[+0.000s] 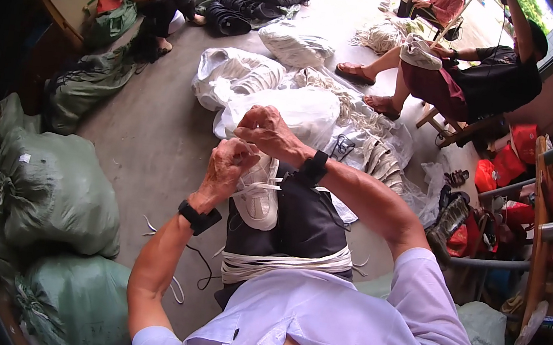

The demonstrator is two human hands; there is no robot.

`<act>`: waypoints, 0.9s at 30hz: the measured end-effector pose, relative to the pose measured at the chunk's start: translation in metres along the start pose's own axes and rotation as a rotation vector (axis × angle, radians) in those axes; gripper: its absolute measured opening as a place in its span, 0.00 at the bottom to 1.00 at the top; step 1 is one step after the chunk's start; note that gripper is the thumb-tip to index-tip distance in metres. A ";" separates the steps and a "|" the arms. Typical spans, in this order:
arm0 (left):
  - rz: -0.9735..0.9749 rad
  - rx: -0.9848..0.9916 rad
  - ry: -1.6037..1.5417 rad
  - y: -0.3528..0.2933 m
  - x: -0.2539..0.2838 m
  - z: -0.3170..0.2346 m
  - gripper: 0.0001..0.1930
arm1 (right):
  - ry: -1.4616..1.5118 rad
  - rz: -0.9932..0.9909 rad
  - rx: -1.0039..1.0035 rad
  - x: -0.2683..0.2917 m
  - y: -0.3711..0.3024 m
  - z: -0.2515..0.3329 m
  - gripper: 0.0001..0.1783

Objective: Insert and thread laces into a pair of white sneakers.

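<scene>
A white shoe [258, 204] lies on my lap, its rounded toe toward me and white laces across its upper. My left hand [228, 167] is closed beside the shoe's far end, with the fingertips pressed together. Just beyond it my right hand [272, 134] pinches with thumb and fingers. Both seem to grip a white shoelace, though little of it shows between the fingers. A bundle of loose white laces [286, 266] lies across the top of my dark trousers [308, 227].
Past my knees are clear plastic bags [290, 109] and stacked white shoe parts [383, 164]. Full green sacks [59, 192] stand at left. A wooden rack [536, 236] with red bags is at right. One person sits at far left; another [491, 88] holds a shoe at right.
</scene>
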State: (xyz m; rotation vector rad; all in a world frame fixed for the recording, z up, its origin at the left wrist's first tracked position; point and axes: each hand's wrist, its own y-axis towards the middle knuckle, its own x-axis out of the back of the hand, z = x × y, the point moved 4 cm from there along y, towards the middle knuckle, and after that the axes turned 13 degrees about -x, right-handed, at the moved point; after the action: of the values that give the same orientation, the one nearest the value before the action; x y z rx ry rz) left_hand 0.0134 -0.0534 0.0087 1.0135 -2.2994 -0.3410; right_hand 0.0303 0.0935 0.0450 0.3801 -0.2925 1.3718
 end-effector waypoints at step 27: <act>-0.238 0.240 -0.309 -0.010 0.010 0.027 0.07 | -0.492 -0.177 0.374 0.001 -0.091 -0.020 0.12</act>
State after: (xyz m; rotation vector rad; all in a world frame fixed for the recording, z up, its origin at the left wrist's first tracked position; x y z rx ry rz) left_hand -0.0028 -0.0675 -0.0124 1.4494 -2.5426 -0.3423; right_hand 0.1197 0.0888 0.0185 1.0377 -0.3947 1.1419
